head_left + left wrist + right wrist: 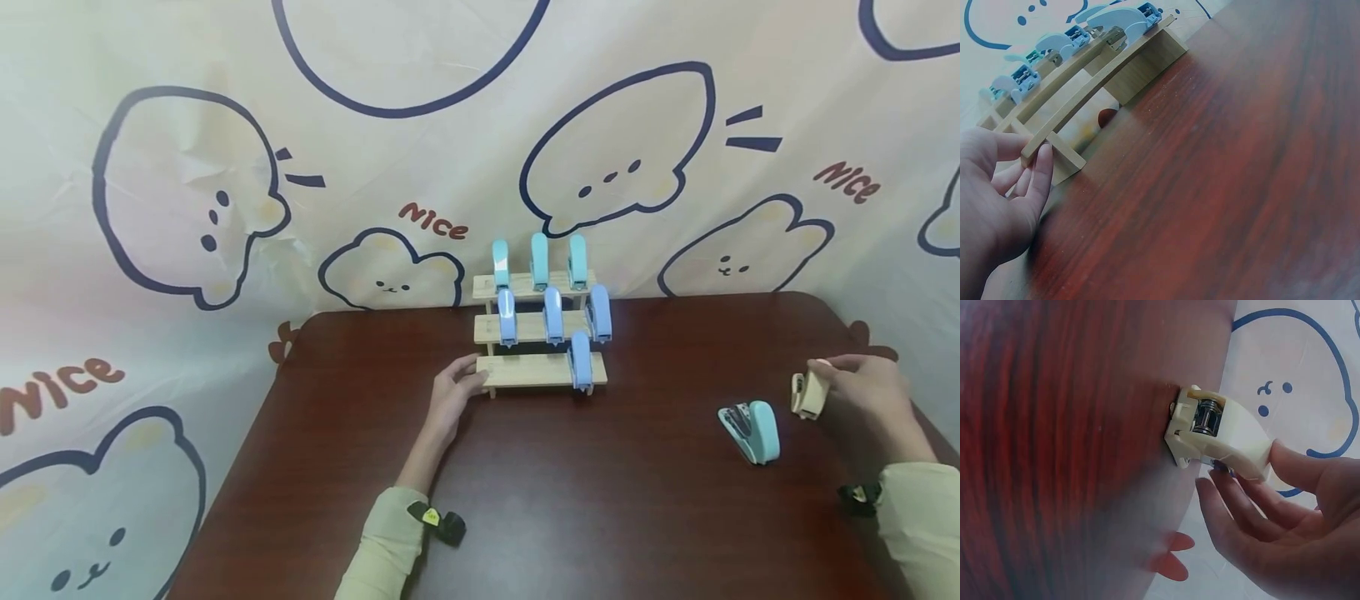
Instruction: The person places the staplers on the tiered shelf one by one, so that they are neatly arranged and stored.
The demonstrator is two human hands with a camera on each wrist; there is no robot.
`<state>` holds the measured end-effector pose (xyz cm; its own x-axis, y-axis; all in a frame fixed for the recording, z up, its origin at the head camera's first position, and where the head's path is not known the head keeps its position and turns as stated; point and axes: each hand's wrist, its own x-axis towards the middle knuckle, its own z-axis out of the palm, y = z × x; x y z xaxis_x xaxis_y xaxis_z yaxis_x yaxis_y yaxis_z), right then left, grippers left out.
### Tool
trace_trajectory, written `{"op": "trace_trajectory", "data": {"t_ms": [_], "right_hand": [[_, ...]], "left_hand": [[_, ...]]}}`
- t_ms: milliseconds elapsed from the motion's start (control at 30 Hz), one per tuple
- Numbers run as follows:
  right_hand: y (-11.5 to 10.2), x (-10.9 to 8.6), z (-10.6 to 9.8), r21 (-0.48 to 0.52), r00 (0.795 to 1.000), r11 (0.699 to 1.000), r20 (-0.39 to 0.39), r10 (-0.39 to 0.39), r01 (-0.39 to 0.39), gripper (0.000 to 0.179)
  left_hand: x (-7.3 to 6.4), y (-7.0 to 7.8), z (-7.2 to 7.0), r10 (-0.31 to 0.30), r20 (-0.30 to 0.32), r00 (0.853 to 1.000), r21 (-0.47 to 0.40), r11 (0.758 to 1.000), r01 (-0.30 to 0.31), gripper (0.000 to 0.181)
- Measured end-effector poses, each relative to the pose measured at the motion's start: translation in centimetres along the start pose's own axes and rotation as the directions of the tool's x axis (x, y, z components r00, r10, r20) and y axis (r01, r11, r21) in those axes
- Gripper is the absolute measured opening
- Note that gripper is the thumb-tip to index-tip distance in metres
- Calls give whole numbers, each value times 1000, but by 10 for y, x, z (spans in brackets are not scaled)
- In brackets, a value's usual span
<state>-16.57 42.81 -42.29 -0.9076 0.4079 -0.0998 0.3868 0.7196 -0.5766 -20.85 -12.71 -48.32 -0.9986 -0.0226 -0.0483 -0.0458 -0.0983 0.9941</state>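
My left hand [452,387] pinches the left end of the lowest board of a three-tier wooden rack [525,371]; in the left wrist view the thumb and fingers [1040,178] grip that board's end. At the table's right side, my right hand [873,392] holds a cream stapler [812,393] by one end. The right wrist view shows this cream stapler [1235,434] with its hinge end close to the tabletop; whether it touches is hard to tell. A teal stapler [753,432] lies on the table, left of that hand.
Three teal staplers [539,262] stand on the rack's top tier and three blue staplers [552,315] on the middle one. One blue stapler [581,361] sits at the right of the lowest tier. Behind the brown table [585,500] hangs a printed cloth [420,167].
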Motion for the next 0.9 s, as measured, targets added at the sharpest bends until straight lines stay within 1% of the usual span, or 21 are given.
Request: {"op": "trace_trajectory", "data": {"t_ms": [200, 633, 900], "right_hand": [[1, 4, 0, -24, 1000, 1000, -4, 4, -4, 60], [5, 2, 6, -92, 999, 995, -20, -40, 38, 60], [5, 5, 1, -70, 993, 991, 45, -111, 114, 62]], "left_hand": [[0, 1, 0, -8, -1, 1000, 7, 1000, 8, 47], [0, 1, 3, -14, 5, 1000, 0, 1000, 14, 48], [0, 2, 2, -9, -5, 1000, -9, 1000, 9, 46]]}}
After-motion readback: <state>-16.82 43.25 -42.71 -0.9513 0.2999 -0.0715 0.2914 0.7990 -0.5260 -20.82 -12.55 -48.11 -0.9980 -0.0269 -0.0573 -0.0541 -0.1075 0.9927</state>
